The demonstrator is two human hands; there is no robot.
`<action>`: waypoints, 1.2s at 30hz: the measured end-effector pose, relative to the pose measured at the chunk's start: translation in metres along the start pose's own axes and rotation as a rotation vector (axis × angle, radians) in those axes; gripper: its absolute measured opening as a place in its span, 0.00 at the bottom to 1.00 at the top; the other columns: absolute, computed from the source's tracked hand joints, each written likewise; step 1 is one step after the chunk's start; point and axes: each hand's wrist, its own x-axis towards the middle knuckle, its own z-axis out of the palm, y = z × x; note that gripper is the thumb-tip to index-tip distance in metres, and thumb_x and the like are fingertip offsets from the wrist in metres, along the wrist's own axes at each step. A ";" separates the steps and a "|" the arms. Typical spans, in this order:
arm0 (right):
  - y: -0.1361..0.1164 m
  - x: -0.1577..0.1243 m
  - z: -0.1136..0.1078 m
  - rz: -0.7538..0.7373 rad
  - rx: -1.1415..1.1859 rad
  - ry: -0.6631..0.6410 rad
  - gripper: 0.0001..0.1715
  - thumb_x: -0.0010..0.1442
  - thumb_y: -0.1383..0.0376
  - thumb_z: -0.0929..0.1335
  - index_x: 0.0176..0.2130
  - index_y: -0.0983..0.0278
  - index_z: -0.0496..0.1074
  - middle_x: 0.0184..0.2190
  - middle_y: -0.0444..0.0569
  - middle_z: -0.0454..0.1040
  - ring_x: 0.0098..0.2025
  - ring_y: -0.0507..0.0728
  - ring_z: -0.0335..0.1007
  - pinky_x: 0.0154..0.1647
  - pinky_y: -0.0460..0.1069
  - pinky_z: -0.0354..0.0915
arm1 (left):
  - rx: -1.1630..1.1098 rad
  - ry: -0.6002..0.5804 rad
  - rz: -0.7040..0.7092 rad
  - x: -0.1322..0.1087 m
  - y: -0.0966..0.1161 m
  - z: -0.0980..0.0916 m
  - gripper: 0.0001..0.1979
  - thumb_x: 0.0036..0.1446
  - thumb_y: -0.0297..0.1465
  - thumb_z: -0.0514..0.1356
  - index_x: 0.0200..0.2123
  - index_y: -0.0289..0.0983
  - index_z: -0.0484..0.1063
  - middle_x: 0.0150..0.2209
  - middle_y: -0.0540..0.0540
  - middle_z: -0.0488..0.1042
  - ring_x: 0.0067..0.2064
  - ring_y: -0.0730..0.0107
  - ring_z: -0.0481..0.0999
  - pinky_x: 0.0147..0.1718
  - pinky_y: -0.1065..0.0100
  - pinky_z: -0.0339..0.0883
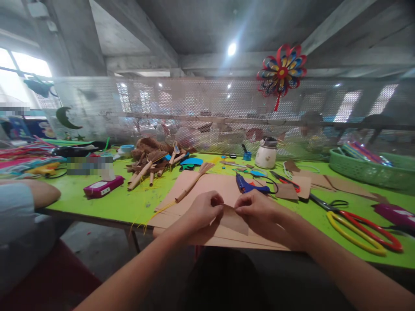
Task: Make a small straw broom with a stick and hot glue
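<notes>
Between both hands is a small piece of brown kraft paper (234, 222), its upper edge pinched at two places. My left hand (207, 211) is closed on the left end of that edge, thumb against fingers. At the right end, my right hand (254, 204) grips the same edge. Beneath them lie large brown paper sheets (168, 219) stacked at the table's front. A rolled paper tube with a frayed end (191, 185) rests on the sheets, left of my hands. Just beyond my right hand lies a blue glue gun (251, 185).
Large scissors (356, 229) with yellow and red handles lie right, near smaller red-handled scissors (288, 181) and brown paper pieces (287, 191). A white bottle (266, 154) and green basket (366, 172) stand behind. Left are a paper-craft heap (151, 160), a purple tissue pack (103, 187) and another person's arm (43, 194).
</notes>
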 end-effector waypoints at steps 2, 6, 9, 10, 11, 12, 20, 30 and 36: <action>0.004 0.001 0.000 -0.044 -0.081 0.017 0.09 0.49 0.64 0.68 0.27 0.68 0.76 0.23 0.47 0.74 0.26 0.52 0.66 0.28 0.45 0.62 | 0.148 -0.007 0.067 -0.002 0.007 -0.002 0.09 0.46 0.27 0.56 0.32 0.35 0.74 0.31 0.46 0.74 0.32 0.68 0.71 0.29 0.71 0.60; 0.010 0.005 0.002 -0.115 -0.164 0.024 0.10 0.50 0.66 0.67 0.29 0.68 0.77 0.25 0.47 0.75 0.27 0.53 0.67 0.28 0.46 0.62 | 0.303 -0.140 0.238 0.003 0.008 0.001 0.11 0.50 0.30 0.55 0.30 0.35 0.77 0.29 0.46 0.75 0.31 0.67 0.70 0.28 0.70 0.58; 0.011 0.005 0.004 -0.140 -0.232 0.038 0.10 0.52 0.67 0.66 0.30 0.69 0.78 0.26 0.48 0.76 0.27 0.53 0.67 0.29 0.46 0.62 | 0.373 -0.235 0.252 0.017 0.001 0.005 0.10 0.50 0.31 0.56 0.28 0.35 0.78 0.26 0.46 0.75 0.29 0.67 0.69 0.27 0.69 0.57; 0.011 0.005 0.004 -0.149 -0.260 0.047 0.10 0.52 0.67 0.67 0.31 0.69 0.78 0.27 0.49 0.76 0.28 0.54 0.67 0.30 0.47 0.62 | 0.380 -0.239 0.240 0.021 -0.001 0.006 0.10 0.50 0.31 0.57 0.29 0.35 0.78 0.26 0.45 0.75 0.29 0.67 0.70 0.28 0.69 0.58; 0.011 0.005 0.004 -0.158 -0.290 0.058 0.10 0.53 0.67 0.67 0.31 0.68 0.78 0.27 0.49 0.76 0.29 0.54 0.68 0.31 0.47 0.62 | 0.386 -0.243 0.234 0.024 -0.002 0.007 0.10 0.50 0.32 0.57 0.30 0.35 0.79 0.27 0.45 0.76 0.30 0.66 0.70 0.29 0.69 0.58; 0.010 0.004 0.004 -0.169 -0.318 0.070 0.10 0.53 0.67 0.67 0.32 0.68 0.78 0.28 0.50 0.76 0.30 0.54 0.68 0.32 0.47 0.62 | 0.386 -0.244 0.229 0.027 -0.002 0.007 0.11 0.51 0.32 0.58 0.31 0.35 0.79 0.29 0.45 0.76 0.31 0.66 0.71 0.30 0.69 0.59; 0.005 -0.003 0.007 -0.219 -0.480 0.095 0.10 0.55 0.67 0.66 0.29 0.69 0.76 0.25 0.47 0.73 0.26 0.50 0.63 0.27 0.45 0.58 | 0.456 -0.222 0.335 0.023 0.000 0.013 0.08 0.54 0.30 0.57 0.31 0.36 0.77 0.31 0.45 0.73 0.34 0.67 0.70 0.34 0.70 0.61; -0.006 -0.001 0.000 -0.371 -0.930 -0.030 0.10 0.54 0.72 0.64 0.26 0.67 0.74 0.26 0.49 0.71 0.26 0.51 0.61 0.27 0.46 0.53 | 0.529 -0.168 0.421 0.017 0.000 0.014 0.09 0.56 0.27 0.55 0.30 0.35 0.75 0.31 0.45 0.71 0.35 0.67 0.69 0.34 0.70 0.61; -0.012 -0.006 0.000 -0.377 -1.042 0.000 0.09 0.56 0.70 0.65 0.26 0.67 0.72 0.27 0.49 0.70 0.25 0.51 0.61 0.25 0.47 0.50 | 0.636 -0.136 0.432 0.011 -0.001 0.008 0.08 0.56 0.28 0.54 0.28 0.36 0.72 0.30 0.45 0.69 0.34 0.68 0.67 0.32 0.70 0.59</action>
